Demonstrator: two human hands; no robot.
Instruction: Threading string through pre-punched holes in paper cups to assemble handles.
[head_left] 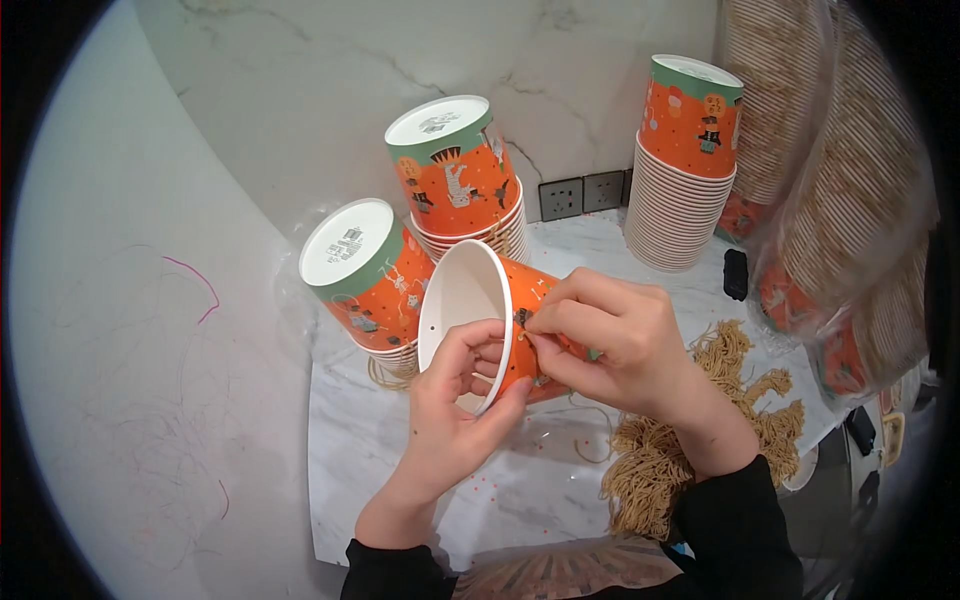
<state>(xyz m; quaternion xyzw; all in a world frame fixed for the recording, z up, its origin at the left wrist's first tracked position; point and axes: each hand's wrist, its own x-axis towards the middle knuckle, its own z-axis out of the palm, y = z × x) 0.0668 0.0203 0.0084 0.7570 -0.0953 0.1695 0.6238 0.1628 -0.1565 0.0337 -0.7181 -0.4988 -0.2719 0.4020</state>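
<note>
Left of the held orange paper bucket (555, 285) is a stack of upside-down orange buckets (365, 290). The left hand (450, 400) comes up from below the held bucket and grips its rim, fingers inside, thumb outside. Behind the held bucket is a middle stack (460, 185), also upside down. The held bucket is up between both hands, tipped over, its mouth facing left. The right hand (615, 335) reaches in from the held bucket's right, knuckles up, its thumb and pointing finger in a tight pinch at the outside wall; I cannot tell what they pinch. Right of the held bucket are a tall stack (685, 190), a pile of tan strings (650, 470) and bagged buckets (840, 190).
</note>
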